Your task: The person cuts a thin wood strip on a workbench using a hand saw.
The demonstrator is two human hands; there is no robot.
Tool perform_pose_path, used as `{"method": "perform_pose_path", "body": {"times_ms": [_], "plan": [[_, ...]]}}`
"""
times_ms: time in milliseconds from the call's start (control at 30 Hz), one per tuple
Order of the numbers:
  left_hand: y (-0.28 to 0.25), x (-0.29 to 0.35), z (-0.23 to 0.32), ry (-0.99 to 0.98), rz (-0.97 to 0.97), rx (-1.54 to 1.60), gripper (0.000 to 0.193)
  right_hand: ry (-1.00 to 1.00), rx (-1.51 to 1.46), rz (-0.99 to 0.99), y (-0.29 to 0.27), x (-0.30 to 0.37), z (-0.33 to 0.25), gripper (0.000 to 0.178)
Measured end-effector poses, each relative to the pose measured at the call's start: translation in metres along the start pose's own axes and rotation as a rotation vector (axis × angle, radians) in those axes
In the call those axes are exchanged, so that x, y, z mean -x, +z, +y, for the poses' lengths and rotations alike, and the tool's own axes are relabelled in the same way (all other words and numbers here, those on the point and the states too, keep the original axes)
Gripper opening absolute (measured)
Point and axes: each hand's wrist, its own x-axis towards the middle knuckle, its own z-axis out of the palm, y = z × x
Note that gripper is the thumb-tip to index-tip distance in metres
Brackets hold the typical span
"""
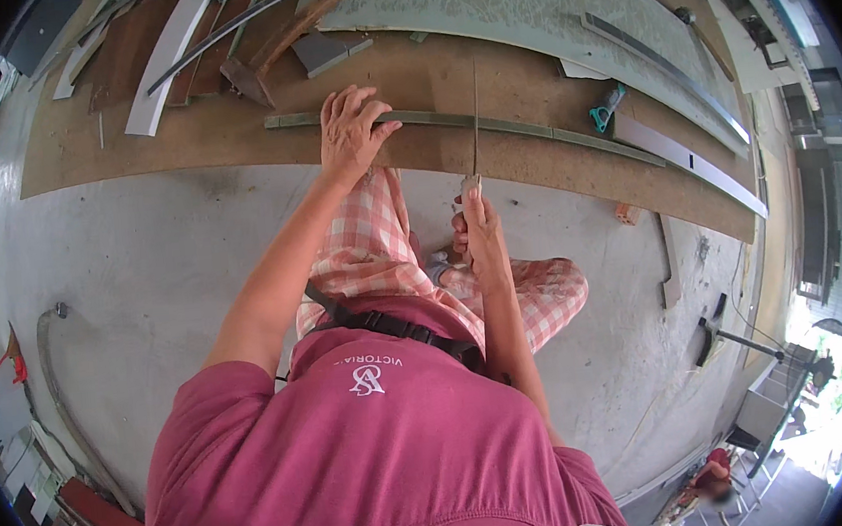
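A long, narrow grey-green strip (519,127) lies crosswise on a brown board (171,157). My left hand (354,129) presses down on it left of the middle, thumb at the near side and fingers over the far side. In my right hand (481,228) is the pale handle of what looks like a handsaw (476,123). Its thin blade, seen edge-on, points away from me and crosses the strip at about a right angle. The teeth cannot be made out. Both strip ends show beyond my hands.
A hammer (247,81) with a wooden handle, a grey offcut (323,53) and a white strip (163,65) lie at the back left. A teal tool (608,106) and a pale metallic bar (693,161) lie right. A patterned sheet (500,21) covers the far side. A brick piece (627,213) sits on the floor.
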Motion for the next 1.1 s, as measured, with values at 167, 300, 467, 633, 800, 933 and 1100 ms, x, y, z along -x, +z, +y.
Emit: {"method": "perform_pose_path", "body": {"times_ms": [167,300,467,633,800,933,1100], "plan": [[0.0,0.003,-0.001,-0.007,0.007,0.002,0.03,0.013,0.04,0.018,0.0,0.012,0.021,0.042],[-0.002,0.003,-0.002,-0.004,-0.002,-0.008,0.031,0.009,-0.023,-0.024,-0.003,0.018,0.017,0.042],[0.002,0.002,0.0,-0.008,-0.005,-0.003,0.031,-0.005,-0.113,-0.034,0.002,-0.008,0.001,0.046],[0.0,0.003,-0.004,-0.003,0.002,-0.005,0.031,-0.011,-0.004,-0.071,-0.003,0.026,0.02,0.041],[0.0,0.001,-0.004,-0.003,0.008,-0.014,0.031,0.03,-0.002,0.006,0.004,0.011,-0.008,0.039],[0.003,0.001,-0.003,-0.009,0.004,-0.001,0.031,0.019,-0.056,-0.005,0.007,0.002,-0.004,0.039],[0.0,0.003,-0.002,-0.009,0.002,0.01,0.031,-0.036,0.027,-0.003,-0.008,0.021,0.031,0.041]]}}
